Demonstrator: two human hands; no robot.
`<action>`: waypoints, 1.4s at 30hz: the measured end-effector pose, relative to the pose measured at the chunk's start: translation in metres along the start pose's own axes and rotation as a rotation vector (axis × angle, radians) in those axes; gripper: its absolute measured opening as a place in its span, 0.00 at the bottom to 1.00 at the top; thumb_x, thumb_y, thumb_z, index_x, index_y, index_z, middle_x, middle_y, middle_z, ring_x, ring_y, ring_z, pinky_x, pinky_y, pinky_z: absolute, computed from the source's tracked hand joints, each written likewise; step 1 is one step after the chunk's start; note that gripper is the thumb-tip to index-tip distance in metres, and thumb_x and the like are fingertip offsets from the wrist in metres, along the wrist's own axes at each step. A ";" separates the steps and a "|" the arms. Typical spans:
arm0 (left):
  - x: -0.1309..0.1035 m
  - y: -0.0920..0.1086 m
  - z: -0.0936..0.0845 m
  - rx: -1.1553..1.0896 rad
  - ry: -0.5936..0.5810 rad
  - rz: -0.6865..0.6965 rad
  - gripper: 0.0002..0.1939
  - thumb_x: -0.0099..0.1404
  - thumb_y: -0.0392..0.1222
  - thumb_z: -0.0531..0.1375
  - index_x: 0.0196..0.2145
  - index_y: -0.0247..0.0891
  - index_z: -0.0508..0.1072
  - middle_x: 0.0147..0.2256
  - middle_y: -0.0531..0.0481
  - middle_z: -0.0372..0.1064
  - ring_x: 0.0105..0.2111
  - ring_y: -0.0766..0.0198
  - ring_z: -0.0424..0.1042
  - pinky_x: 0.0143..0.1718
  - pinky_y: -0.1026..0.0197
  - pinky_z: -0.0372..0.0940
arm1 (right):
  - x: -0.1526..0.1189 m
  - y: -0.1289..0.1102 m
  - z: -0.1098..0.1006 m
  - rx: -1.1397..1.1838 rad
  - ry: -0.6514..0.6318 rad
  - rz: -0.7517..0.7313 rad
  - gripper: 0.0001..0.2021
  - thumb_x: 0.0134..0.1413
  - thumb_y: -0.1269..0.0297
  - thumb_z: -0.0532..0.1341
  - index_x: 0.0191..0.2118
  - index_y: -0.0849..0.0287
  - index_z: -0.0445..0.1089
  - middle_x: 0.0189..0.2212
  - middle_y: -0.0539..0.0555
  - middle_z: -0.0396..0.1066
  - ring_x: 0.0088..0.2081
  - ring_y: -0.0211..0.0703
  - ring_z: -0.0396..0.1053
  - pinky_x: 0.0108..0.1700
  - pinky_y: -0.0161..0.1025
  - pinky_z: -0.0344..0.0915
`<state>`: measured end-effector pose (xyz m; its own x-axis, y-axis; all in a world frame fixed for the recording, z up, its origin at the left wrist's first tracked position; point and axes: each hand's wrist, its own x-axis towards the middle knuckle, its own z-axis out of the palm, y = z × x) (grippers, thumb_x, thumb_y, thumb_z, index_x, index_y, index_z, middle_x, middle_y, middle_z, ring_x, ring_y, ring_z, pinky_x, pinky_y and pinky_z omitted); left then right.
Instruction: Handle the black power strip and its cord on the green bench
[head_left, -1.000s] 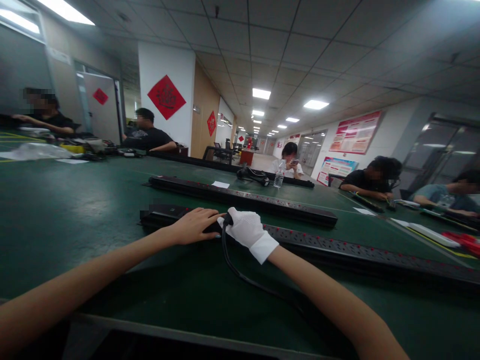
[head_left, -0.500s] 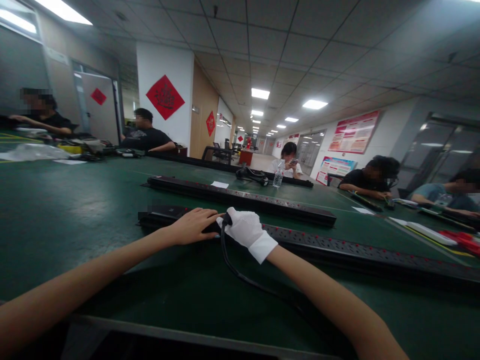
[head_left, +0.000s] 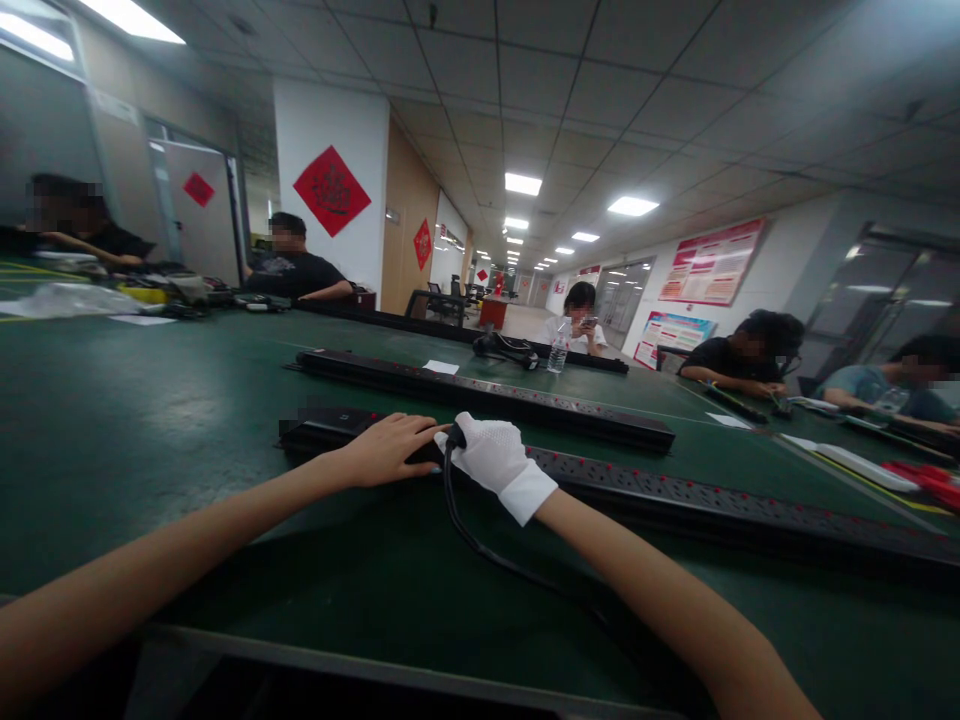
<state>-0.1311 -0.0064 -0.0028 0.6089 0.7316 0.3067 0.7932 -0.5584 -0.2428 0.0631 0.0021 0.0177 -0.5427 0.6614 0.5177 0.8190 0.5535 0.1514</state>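
A long black power strip point(head_left: 645, 483) with rows of sockets and small red dots lies across the green table in front of me. My left hand point(head_left: 394, 447), bare, grips it near its left end, fingers over the top and thumb on the near side. In a white glove, my right hand point(head_left: 491, 458) is closed around a black plug point(head_left: 455, 436) at the strip, right beside the left fingertips. From this plug a black cable point(head_left: 480, 548) curves down and right under my forearm. The glove hides where the plug meets the strip.
Behind it lies a second black power strip point(head_left: 480, 397), with a white paper point(head_left: 440, 367) near it. Farther back are a coiled black cable point(head_left: 504, 348), a clear bottle point(head_left: 558, 350) and another long black strip point(head_left: 382, 320). Several people sit around the table.
Both hands keep their places on the strip and plug. Only a very slight shift of the whole view shows.
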 end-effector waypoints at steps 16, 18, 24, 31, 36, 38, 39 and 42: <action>0.000 0.001 -0.001 0.004 0.003 -0.002 0.30 0.62 0.59 0.45 0.56 0.38 0.53 0.53 0.41 0.57 0.50 0.54 0.59 0.48 0.54 0.52 | -0.001 0.001 -0.001 0.018 0.005 -0.011 0.18 0.56 0.49 0.43 0.37 0.56 0.63 0.28 0.53 0.71 0.30 0.42 0.69 0.28 0.34 0.56; 0.000 0.001 -0.001 0.007 0.003 -0.001 0.30 0.62 0.59 0.45 0.55 0.38 0.53 0.53 0.41 0.56 0.50 0.54 0.59 0.48 0.54 0.52 | -0.001 0.001 -0.001 0.022 0.004 -0.017 0.19 0.56 0.49 0.43 0.37 0.56 0.62 0.28 0.53 0.70 0.30 0.42 0.69 0.28 0.34 0.56; 0.000 0.000 0.000 0.007 0.008 0.004 0.30 0.61 0.59 0.46 0.56 0.39 0.53 0.52 0.42 0.57 0.49 0.54 0.59 0.48 0.55 0.52 | -0.001 0.001 0.000 0.017 0.022 -0.012 0.19 0.56 0.49 0.43 0.37 0.55 0.62 0.27 0.52 0.70 0.29 0.43 0.68 0.28 0.34 0.55; 0.001 0.000 -0.001 0.007 0.006 -0.003 0.30 0.61 0.59 0.46 0.55 0.39 0.54 0.52 0.42 0.58 0.49 0.54 0.59 0.47 0.54 0.53 | 0.000 0.001 0.002 0.012 0.027 -0.001 0.19 0.56 0.49 0.43 0.36 0.55 0.62 0.27 0.53 0.70 0.29 0.43 0.69 0.28 0.34 0.55; 0.000 0.001 -0.001 0.003 0.007 0.000 0.30 0.61 0.58 0.46 0.55 0.39 0.54 0.52 0.42 0.57 0.49 0.54 0.59 0.47 0.54 0.53 | 0.000 0.001 0.001 0.019 0.032 -0.003 0.19 0.56 0.49 0.43 0.37 0.55 0.63 0.27 0.53 0.71 0.29 0.43 0.69 0.28 0.34 0.55; 0.000 0.001 -0.001 0.002 0.005 -0.002 0.30 0.61 0.58 0.46 0.55 0.39 0.53 0.52 0.42 0.57 0.49 0.54 0.59 0.47 0.54 0.53 | -0.001 0.000 0.000 0.020 0.027 -0.002 0.19 0.56 0.49 0.43 0.37 0.56 0.63 0.28 0.53 0.71 0.29 0.43 0.69 0.28 0.34 0.55; 0.000 0.000 -0.001 0.002 0.004 -0.004 0.30 0.61 0.58 0.46 0.55 0.39 0.53 0.52 0.42 0.57 0.49 0.54 0.59 0.47 0.54 0.53 | -0.001 0.000 0.000 0.021 0.022 0.000 0.19 0.56 0.49 0.43 0.37 0.56 0.63 0.28 0.53 0.71 0.30 0.42 0.69 0.28 0.34 0.55; 0.000 0.000 -0.001 -0.005 0.000 -0.006 0.30 0.61 0.58 0.46 0.55 0.39 0.53 0.52 0.42 0.57 0.49 0.54 0.59 0.48 0.54 0.53 | 0.000 0.000 -0.001 0.023 0.005 0.010 0.19 0.56 0.48 0.44 0.37 0.56 0.63 0.28 0.53 0.71 0.30 0.42 0.69 0.29 0.34 0.55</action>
<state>-0.1308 -0.0066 -0.0021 0.6037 0.7352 0.3081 0.7972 -0.5556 -0.2362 0.0632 0.0013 0.0185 -0.5333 0.6648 0.5231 0.8201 0.5580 0.1270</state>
